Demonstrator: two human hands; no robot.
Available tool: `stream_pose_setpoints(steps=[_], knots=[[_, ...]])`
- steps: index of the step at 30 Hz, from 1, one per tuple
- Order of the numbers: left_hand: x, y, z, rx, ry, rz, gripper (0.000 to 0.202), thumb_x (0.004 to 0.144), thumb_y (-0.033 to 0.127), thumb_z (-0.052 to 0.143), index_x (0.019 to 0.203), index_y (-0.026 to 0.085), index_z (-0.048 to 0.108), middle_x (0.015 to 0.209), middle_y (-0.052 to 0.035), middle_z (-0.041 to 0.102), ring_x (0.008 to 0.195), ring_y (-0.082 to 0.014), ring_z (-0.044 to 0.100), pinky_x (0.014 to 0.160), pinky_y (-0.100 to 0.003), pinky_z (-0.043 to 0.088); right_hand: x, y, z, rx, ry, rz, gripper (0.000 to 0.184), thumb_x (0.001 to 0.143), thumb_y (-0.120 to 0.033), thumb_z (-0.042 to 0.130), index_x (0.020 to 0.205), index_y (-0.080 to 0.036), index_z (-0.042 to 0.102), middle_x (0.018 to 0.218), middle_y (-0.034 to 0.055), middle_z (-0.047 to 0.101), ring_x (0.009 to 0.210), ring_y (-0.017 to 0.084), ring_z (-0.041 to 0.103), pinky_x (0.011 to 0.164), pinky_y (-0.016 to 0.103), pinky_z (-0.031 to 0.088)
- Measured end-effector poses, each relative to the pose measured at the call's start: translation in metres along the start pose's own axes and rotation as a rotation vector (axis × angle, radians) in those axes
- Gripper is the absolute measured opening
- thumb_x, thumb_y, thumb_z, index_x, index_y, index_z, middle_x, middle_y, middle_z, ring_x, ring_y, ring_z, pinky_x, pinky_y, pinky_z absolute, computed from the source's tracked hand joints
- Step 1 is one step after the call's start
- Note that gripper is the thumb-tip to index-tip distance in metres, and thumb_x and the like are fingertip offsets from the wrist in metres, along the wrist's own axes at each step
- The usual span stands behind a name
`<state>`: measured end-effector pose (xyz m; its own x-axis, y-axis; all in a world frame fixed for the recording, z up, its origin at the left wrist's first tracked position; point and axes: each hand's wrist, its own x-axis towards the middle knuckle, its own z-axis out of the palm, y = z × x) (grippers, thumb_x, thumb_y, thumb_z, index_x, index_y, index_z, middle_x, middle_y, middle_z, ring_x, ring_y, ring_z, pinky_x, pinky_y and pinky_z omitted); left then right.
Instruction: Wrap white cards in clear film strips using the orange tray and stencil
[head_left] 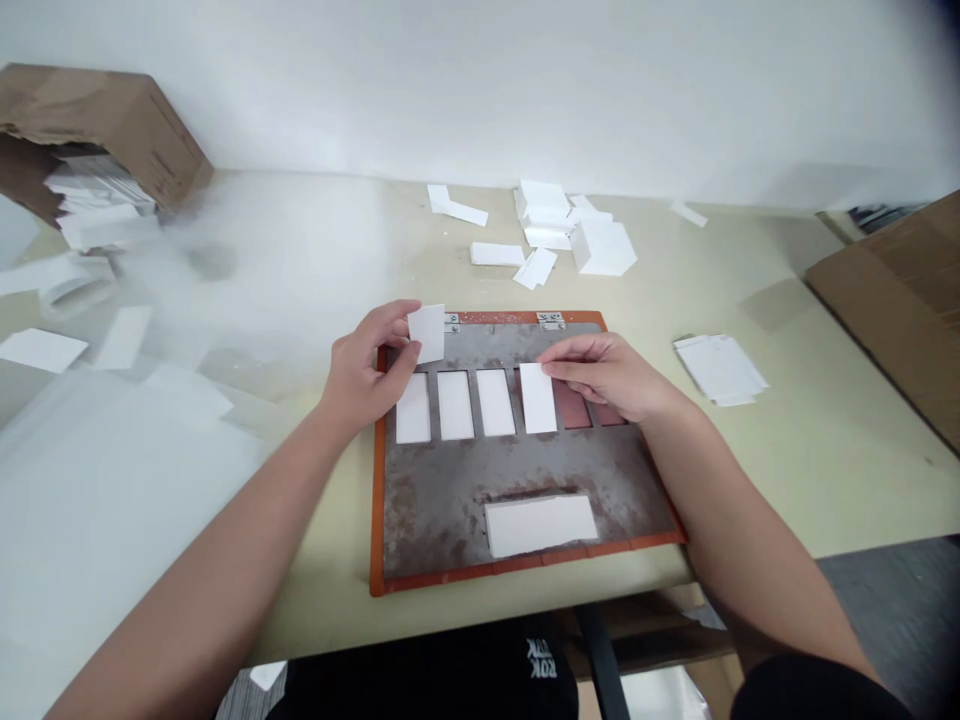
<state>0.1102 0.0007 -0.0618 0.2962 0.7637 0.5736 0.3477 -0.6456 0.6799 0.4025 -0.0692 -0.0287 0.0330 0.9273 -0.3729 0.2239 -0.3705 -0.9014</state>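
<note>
A hinged grey metal plate with a row of rectangular slots lies on an orange-edged board. White cards fill the three leftmost slots, among them the middle white card. Between thumb and fingers, my left hand pinches white cards above the plate's upper left. At the fourth slot, my right hand grips a white card by its upper right corner. Reddish backing shows in the slots partly under that hand. A wide white piece sits low on the plate.
Stacks of white cards and loose pieces lie at the back of the table. To the right is a card pile, near a cardboard box. At far left, an open box holds white paper, with clear plastic in front.
</note>
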Motion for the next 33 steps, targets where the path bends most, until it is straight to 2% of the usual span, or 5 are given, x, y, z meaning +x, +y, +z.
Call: stream_pose_setpoints(steps=[10, 16, 22, 33], knots=[[0.000, 0.000, 0.000, 0.011, -0.009, -0.022, 0.036, 0.085, 0.018, 0.060, 0.120, 0.024, 0.060, 0.083, 0.0011, 0.067, 0.070, -0.0117, 0.065, 0.074, -0.027, 0.058, -0.003, -0.002, 0.002, -0.040, 0.005, -0.044, 0.028, 0.068, -0.040, 0.079, 0.083, -0.018, 0.071, 0.047, -0.0072, 0.045, 0.043, 0.005, 0.033, 0.040, 0.021, 0.023], [0.000, 0.001, 0.000, 0.011, -0.011, -0.030, 0.036, 0.084, 0.019, 0.060, 0.120, 0.024, 0.060, 0.083, 0.0012, 0.067, 0.071, -0.0120, 0.066, 0.074, -0.027, 0.058, -0.007, -0.007, 0.005, -0.092, 0.044, -0.019, 0.027, 0.070, -0.041, 0.078, 0.083, -0.018, 0.071, 0.048, -0.0068, 0.045, 0.043, 0.006, 0.036, 0.040, 0.021, 0.027], [0.001, 0.002, 0.000, 0.011, -0.005, -0.002, 0.035, 0.085, 0.018, 0.059, 0.119, 0.023, 0.059, 0.082, 0.0013, 0.067, 0.069, -0.0115, 0.065, 0.073, -0.027, 0.058, -0.010, -0.010, 0.009, -0.200, 0.060, -0.036, 0.027, 0.074, -0.041, 0.074, 0.086, -0.018, 0.073, 0.048, -0.0063, 0.044, 0.044, 0.007, 0.037, 0.040, 0.021, 0.029], [0.001, 0.002, 0.000, 0.016, -0.011, -0.014, 0.036, 0.085, 0.018, 0.059, 0.120, 0.024, 0.059, 0.082, 0.0017, 0.067, 0.070, -0.0119, 0.066, 0.073, -0.027, 0.058, -0.012, -0.010, 0.010, -0.260, 0.059, -0.029, 0.030, 0.074, -0.045, 0.073, 0.088, -0.018, 0.074, 0.052, -0.0046, 0.045, 0.045, 0.008, 0.037, 0.038, 0.022, 0.026]])
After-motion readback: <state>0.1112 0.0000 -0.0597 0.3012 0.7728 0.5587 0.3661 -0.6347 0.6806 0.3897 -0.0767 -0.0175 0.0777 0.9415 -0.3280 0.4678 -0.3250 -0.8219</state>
